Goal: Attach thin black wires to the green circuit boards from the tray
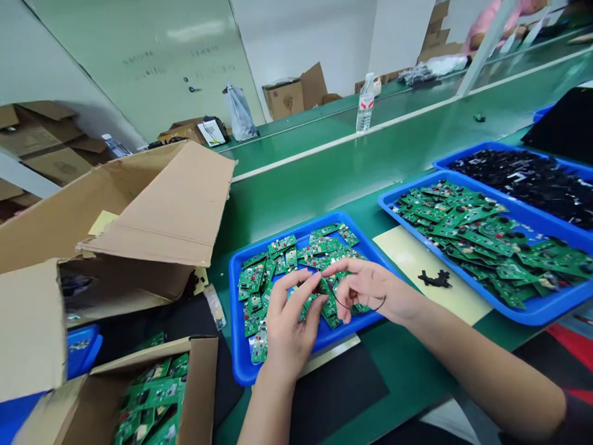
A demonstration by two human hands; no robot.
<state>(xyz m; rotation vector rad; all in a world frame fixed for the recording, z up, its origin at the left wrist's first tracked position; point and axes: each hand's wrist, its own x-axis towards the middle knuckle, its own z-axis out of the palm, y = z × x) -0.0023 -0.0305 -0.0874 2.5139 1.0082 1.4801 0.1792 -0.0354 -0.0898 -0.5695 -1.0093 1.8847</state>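
Over the near blue tray of green circuit boards, my two hands meet at the fingertips. My left hand is closed in a pinch, thumb and fingers curved toward the right. My right hand comes in from the right with its index finger stretched to the left fingertips and its other fingers curled. A tiny dark thing shows where the fingertips meet, too small to name. A thin black cord curves below my right hand; its ends are partly hidden by the hand.
More boards fill a blue tray at right; behind it, another tray holds black parts. Black pieces lie on yellow paper. Open cardboard boxes crowd the left. A water bottle stands on the ledge; a person sits far right.
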